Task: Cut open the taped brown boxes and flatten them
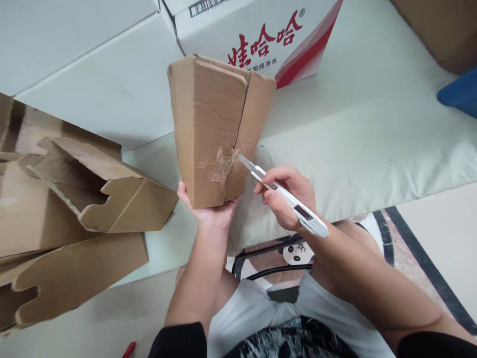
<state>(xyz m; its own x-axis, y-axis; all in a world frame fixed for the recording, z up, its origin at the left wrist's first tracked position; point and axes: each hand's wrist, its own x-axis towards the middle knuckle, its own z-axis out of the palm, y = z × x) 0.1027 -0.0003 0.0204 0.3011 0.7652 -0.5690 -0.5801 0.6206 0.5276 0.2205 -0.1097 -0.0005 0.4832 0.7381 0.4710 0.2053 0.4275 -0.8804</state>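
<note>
So here's where this one's at, going by a clock face laid over the view. The brown carton [219, 107] is just off the middle toward 11 o'clock, held up with its narrow end down. The left hand [213, 213] has it gripped from underneath, fingers and thumb around that bottom end. The right hand [288, 191] is closed around a white utility knife [294, 203], blade [246, 161] out and aimed at 10 o'clock, tip right at the clear tape [220, 166] where it crosses the seam [241, 117].

Progress-wise, I'd call it partway. The tape looks scuffed and wrinkled and there's a dark line along the seam above it, but the flaps look shut, so I'd say the taped bit is what's left. Can't tell how deep the blade is, or if it's in at all.

Over at 9 o'clock there's an open cardboard box [121, 206] with wavy-cut edges, and another notched one [84, 278] around 8. No clue if they're part of this. White printed box [208, 35] at 12, blue object [462, 94] between 2 and 3.
</note>
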